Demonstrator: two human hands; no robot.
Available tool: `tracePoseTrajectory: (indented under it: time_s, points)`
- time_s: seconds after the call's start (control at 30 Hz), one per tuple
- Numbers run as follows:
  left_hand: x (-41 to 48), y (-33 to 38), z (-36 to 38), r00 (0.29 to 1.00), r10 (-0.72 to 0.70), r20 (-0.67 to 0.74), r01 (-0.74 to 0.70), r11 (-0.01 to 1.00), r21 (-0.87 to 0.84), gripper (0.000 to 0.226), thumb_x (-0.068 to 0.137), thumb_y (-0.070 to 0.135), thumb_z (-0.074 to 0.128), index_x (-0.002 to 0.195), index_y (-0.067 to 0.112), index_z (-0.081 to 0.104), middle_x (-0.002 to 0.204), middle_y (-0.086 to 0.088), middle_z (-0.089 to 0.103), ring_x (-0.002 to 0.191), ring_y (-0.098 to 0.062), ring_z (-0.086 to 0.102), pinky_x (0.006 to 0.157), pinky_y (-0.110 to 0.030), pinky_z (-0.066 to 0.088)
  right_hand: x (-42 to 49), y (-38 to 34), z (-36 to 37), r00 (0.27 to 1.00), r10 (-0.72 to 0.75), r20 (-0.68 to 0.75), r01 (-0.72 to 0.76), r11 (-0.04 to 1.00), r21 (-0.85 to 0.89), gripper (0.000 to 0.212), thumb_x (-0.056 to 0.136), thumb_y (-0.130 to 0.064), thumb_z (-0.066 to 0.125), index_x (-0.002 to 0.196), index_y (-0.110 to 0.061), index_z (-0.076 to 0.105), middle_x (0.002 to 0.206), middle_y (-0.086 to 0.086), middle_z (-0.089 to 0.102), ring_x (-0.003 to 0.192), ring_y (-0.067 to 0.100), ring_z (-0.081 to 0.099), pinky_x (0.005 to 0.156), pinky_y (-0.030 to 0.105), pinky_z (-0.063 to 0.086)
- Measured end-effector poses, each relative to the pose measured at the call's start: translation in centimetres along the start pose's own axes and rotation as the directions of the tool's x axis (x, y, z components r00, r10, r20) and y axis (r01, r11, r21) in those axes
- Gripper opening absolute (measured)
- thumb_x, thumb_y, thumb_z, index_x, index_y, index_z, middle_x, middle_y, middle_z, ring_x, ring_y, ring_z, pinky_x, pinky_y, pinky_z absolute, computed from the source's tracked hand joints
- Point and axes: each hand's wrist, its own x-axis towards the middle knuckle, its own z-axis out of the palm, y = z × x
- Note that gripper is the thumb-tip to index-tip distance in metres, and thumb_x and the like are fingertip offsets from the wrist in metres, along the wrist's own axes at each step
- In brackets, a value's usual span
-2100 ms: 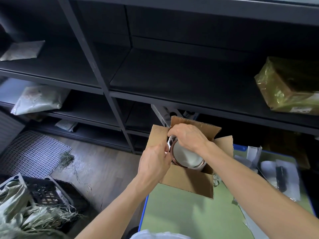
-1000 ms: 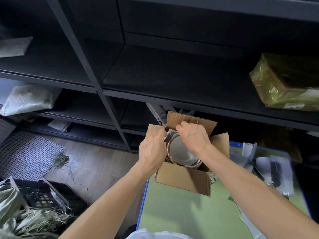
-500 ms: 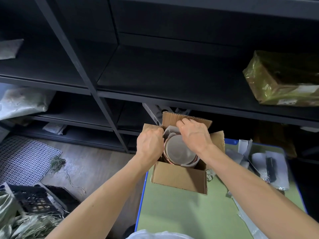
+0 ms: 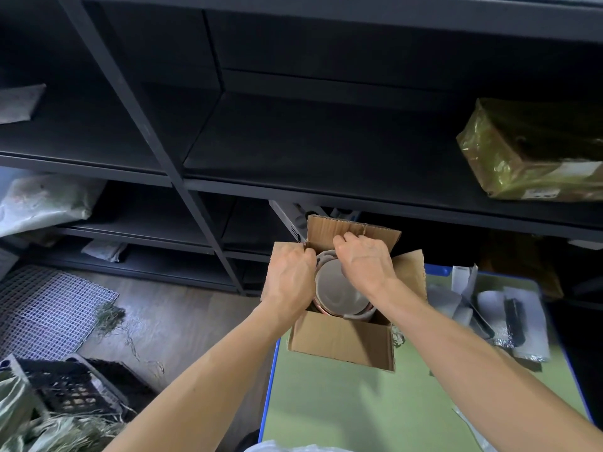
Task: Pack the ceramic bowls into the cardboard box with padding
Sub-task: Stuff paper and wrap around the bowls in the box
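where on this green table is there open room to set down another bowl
The green table is bare in front of the cardboard box, between its blue left edge and the right forearm. The far right corner is crowded with foil padding sheets and a dark tool. Inside the box, the bowl and both hands fill the opening.

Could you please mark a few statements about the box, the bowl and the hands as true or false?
1. The cardboard box stands open on the green table. True.
2. The ceramic bowl lies on the table beside the box. False: it sits inside the box, with its pale inside facing up.
3. Both hands are at the top of the box. True: the left hand is at the left flap and the right hand reaches over the bowl's far edge.
4. The box flaps are folded shut. False: they stand open.
5. The wrapped parcel rests on the floor. False: it is on a dark shelf at upper right.
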Motion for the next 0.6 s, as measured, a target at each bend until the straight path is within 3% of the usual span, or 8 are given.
tracePoseTrajectory:
  time_s: [0.1,0.27,0.47,0.6]
  points:
    - [0.1,0.2,-0.2,0.998,0.021,0.051,-0.025,0.997,0.079,0.020,0.098,0.028,0.055,0.099,0.018,0.072,0.092,0.000,0.069,0.088,-0.017,0.063,0.078,-0.030,0.054,-0.1,0.1,0.0,0.999,0.017,-0.041,-0.017,1.000,-0.007,0.025,0.074,-0.015,0.080,0.091,-0.017,0.062,0.077,0.004,0.067,0.063,0.022,0.066,0.049,0.027,0.046]
    - [0.5,0.7,-0.5,0.992,0.029,0.123,-0.051,0.981,0.186,0.019,0.098,0.025,0.052,0.098,0.021,0.071,0.095,0.001,0.068,0.096,-0.020,0.056,0.092,-0.035,0.044,-0.1,0.6,-0.1,0.998,-0.003,-0.063,0.002,1.000,-0.016,0.015,0.080,-0.010,0.071,0.091,-0.016,0.062,0.080,0.003,0.067,0.068,0.024,0.067,0.051,0.030,0.047]
    - [0.7,0.4,0.2,1.000,-0.016,0.013,0.013,0.986,0.167,0.023,0.098,0.030,0.048,0.088,0.021,0.067,0.088,0.000,0.058,0.086,-0.020,0.043,0.077,-0.034,0.034,-1.1,1.0,0.1,0.995,0.047,-0.089,-0.047,0.999,-0.006,0.013,0.078,-0.011,0.074,0.087,-0.014,0.064,0.075,0.004,0.067,0.064,0.024,0.067,0.050,0.031,0.049]
    - [0.9,0.0,0.7,1.000,-0.008,0.017,0.005,0.989,0.148,0.024,0.096,0.025,0.050,0.080,0.020,0.068,0.076,0.002,0.052,0.078,-0.018,0.034,0.073,-0.033,0.031,-1.4,1.5,0.3,0.993,0.096,-0.074,-0.100,0.994,-0.039,0.005,0.087,-0.018,0.069,0.089,-0.018,0.064,0.078,0.000,0.068,0.067,0.021,0.067,0.051,0.029,0.044]
